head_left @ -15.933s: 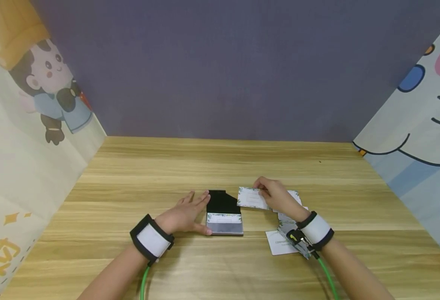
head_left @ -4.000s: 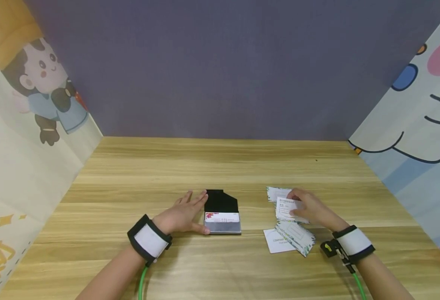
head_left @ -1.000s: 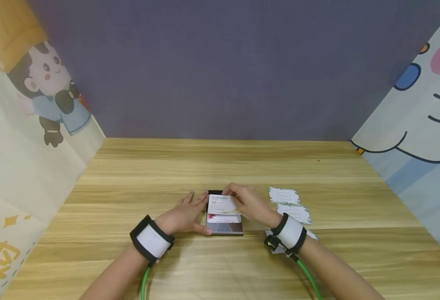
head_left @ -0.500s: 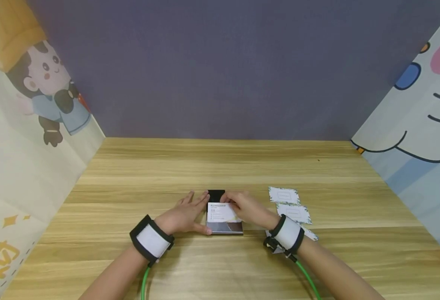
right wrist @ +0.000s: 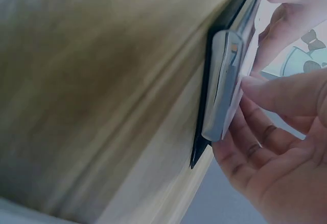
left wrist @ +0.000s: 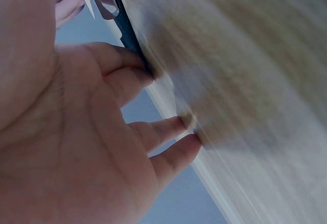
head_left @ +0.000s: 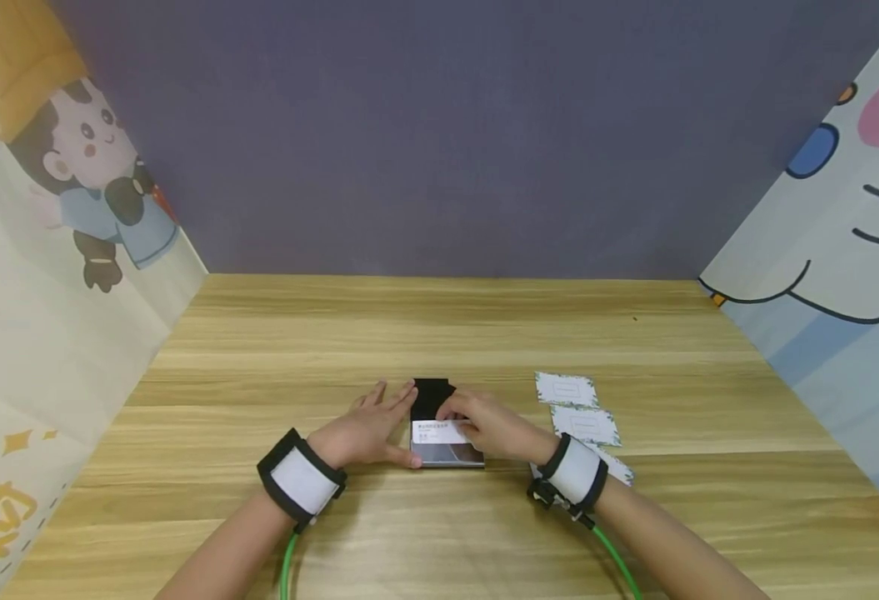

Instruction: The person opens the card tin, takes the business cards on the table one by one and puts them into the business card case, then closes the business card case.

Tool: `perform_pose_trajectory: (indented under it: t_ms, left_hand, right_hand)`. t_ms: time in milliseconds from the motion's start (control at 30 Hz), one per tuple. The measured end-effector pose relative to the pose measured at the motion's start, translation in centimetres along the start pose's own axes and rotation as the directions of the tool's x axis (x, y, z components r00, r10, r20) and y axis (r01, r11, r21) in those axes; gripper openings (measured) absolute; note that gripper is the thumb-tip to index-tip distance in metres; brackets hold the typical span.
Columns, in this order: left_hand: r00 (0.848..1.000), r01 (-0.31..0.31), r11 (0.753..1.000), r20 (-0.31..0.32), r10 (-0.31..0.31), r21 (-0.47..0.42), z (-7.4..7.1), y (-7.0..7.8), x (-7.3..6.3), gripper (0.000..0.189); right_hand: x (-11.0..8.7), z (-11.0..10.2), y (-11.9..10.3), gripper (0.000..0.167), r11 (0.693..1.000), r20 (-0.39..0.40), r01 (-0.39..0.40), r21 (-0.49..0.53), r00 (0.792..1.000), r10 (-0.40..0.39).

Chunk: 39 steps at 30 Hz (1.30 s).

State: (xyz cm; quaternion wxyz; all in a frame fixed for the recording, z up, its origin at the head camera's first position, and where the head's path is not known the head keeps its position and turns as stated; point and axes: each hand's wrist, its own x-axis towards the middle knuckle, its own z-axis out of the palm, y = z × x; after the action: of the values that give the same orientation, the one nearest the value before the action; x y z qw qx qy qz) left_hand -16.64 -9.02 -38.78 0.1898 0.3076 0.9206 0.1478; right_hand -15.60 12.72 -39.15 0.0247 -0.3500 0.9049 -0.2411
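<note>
A business card holder [head_left: 448,455] lies on the table, its black flap [head_left: 430,396] folded back and its silvery pocket towards me. My right hand [head_left: 493,425] pinches a white business card [head_left: 432,431] whose lower part is inside the pocket. In the right wrist view, the thumb [right wrist: 276,92] presses on the card's face while the other fingers sit at the holder's far end. Spread beside the holder, my left hand [head_left: 360,432] has its thumb and a fingertip against the left edge. The left wrist view shows its fingers [left wrist: 176,157] nearly straight, tips on the tabletop.
To the right lie several loose cards: a leaf-bordered card [head_left: 565,390] at the back, another leaf-bordered card [head_left: 586,426] below it, and others partly under my right wrist. The wooden table [head_left: 297,350] meets a dark wall [head_left: 439,150] behind. Green cables trail from both wrist bands.
My right hand has taken a white card from the pile, brought it left over the holder and slid it down towards me into the pocket. My left hand has stayed put.
</note>
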Motion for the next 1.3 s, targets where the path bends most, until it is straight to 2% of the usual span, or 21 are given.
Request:
perform_pose_trajectory:
  t_ms: [267, 567, 700, 867, 1033, 1300]
  left_hand:
    - [1.000, 0.008, 1.000, 0.001, -0.008, 0.000, 0.0, -0.1, 0.1, 0.098]
    - [1.000, 0.007, 1.000, 0.004, -0.007, -0.009, 0.0, -0.1, 0.1, 0.098]
    - [1.000, 0.004, 1.000, 0.001, -0.004, -0.014, 0.0, -0.1, 0.0, 0.098]
    - [1.000, 0.003, 1.000, 0.002, -0.003, -0.019, 0.1, -0.1, 0.0, 0.098]
    - [1.000, 0.001, 1.000, 0.000, -0.001, -0.020, 0.0, 0.0, -0.1, 0.098]
    - [1.000, 0.004, 1.000, 0.005, -0.004, -0.018, 0.0, 0.0, -0.1, 0.098]
  right_hand:
    - [-0.2, 0.0, 0.0, 0.022, 1.000, 0.032, -0.010, 0.005, 0.999, 0.010]
    - [-1.2, -1.4, 0.5, 0.027, 0.989, 0.058, -0.113, 0.094, 0.992, 0.107]
    - [-2.4, -2.1, 1.5, 0.026, 0.984, 0.044, -0.149, 0.098, 0.988, 0.145]
    - [-4.0, -3.2, 3.0, 0.032, 0.980, 0.003, -0.184, 0.081, 0.983, 0.185]
    - [-5.5, -4.4, 4.9, 0.032, 0.968, -0.042, -0.251, 0.032, 0.967, 0.252]
    - [-7.5, -5.7, 8.0, 0.035, 0.956, -0.131, -0.292, 0.021, 0.947, 0.292]
